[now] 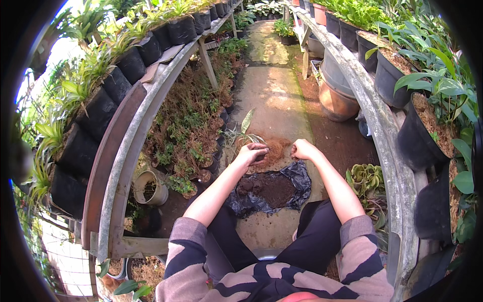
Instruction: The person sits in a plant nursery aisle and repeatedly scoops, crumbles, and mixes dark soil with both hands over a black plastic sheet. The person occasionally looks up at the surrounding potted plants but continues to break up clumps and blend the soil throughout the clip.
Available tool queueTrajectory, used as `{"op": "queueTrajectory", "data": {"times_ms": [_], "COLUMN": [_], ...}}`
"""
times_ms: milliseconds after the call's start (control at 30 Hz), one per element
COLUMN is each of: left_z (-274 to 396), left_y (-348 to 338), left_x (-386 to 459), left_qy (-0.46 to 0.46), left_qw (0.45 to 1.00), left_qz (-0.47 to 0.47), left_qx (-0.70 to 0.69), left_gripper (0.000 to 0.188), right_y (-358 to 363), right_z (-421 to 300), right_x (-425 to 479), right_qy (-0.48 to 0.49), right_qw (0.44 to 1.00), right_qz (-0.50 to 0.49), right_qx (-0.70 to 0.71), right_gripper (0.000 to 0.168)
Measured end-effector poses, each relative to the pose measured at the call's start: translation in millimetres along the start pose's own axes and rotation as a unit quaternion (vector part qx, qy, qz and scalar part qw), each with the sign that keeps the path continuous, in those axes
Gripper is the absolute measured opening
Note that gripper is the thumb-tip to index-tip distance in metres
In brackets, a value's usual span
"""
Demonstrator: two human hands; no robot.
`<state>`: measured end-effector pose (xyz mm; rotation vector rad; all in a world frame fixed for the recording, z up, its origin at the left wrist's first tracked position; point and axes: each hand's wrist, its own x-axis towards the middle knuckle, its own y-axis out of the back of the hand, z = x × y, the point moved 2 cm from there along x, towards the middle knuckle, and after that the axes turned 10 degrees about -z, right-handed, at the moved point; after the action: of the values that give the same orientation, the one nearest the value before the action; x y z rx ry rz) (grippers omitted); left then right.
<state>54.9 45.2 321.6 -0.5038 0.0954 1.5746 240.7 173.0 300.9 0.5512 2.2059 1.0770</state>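
My left hand (254,154) is held above the near side of a loose heap of brown fibre (278,148), its fingers curled and the thumb side dark with soil. Whether anything is pinched in it is too small to make out. To the right of the fibre is my right hand (303,150), fingers bent together; I cannot see whether a strand is between them. Below both hands, dark soil (273,190) lies on a spread, crumpled black plastic bag (300,177) between my knees. Leafy cuttings (246,121) lie just beyond my left hand.
A concrete path (269,87) runs ahead between two raised benches. Black potted plants line the left bench rail (151,98) and the right bench rail (371,109). Low plants (188,124) fill the ground at left, near a pale bucket (151,187). Large pots (337,96) stand at right.
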Motion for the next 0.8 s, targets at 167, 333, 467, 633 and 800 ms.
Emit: {"op": "queueTrajectory", "data": {"times_ms": [167, 333, 467, 633, 800], "left_z": [-2.4, 0.9, -3.1, 0.1, 3.9], "left_y": [6.6, 14.8, 38.2, 51.3, 60.7], "left_x": [-3.4, -13.9, -27.8, -42.1, -54.2], "left_qy": [-0.008, -0.014, -0.01, -0.014, -0.016], "left_qw": [1.0, 1.0, 0.999, 0.998, 0.996], "left_qz": [0.011, 0.024, 0.049, 0.061, 0.088], "left_qx": [-0.028, -0.014, -0.008, -0.017, -0.031], "left_gripper": [0.022, 0.02, 0.022, 0.024, 0.022], "right_y": [-0.2, -5.3, -10.1, -16.5, -23.0], "right_z": [-15.3, -22.6, -42.7, -41.6, -40.6], "right_x": [-2.1, 8.6, 12.9, 25.3, 41.5], "right_qy": [-0.038, -0.094, -0.13, -0.154, -0.157], "right_qw": [0.992, 0.979, 0.956, 0.942, 0.939], "right_qz": [-0.003, -0.067, -0.127, -0.187, -0.109], "right_qx": [-0.117, -0.17, -0.233, -0.231, -0.284], "right_gripper": [0.023, 0.029, 0.023, 0.027, 0.039]}}
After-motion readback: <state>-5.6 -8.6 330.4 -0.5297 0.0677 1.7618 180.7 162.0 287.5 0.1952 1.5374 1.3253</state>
